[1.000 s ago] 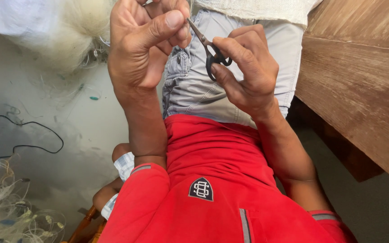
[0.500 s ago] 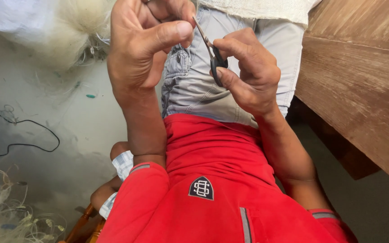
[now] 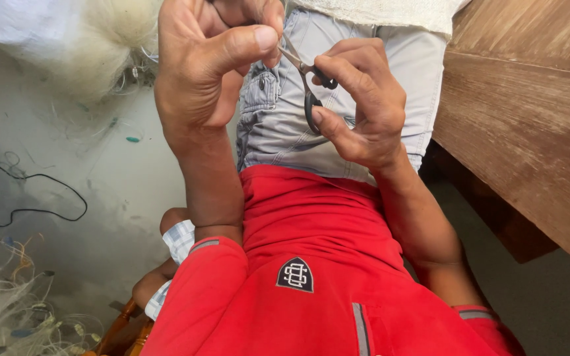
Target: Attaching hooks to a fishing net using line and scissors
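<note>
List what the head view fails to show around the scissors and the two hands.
- Scissors: blade tips hidden behind the left hand.
- What the left hand pinches: too thin to make out, covered by its fingers.
- Right hand: fingers cover part of the scissor handles.
- Pale netting: cut off by the top edge.

Scissors (image 3: 310, 92): dark metal blades, glossy black handles. Above them, cloth (image 3: 377, 12): coarse off-white weave. Right of scissors, bench (image 3: 529, 132): rough, weathered wood, matt. Left, floor (image 3: 100, 184): dull grey concrete; net (image 3: 8, 310): fine translucent filament.
</note>
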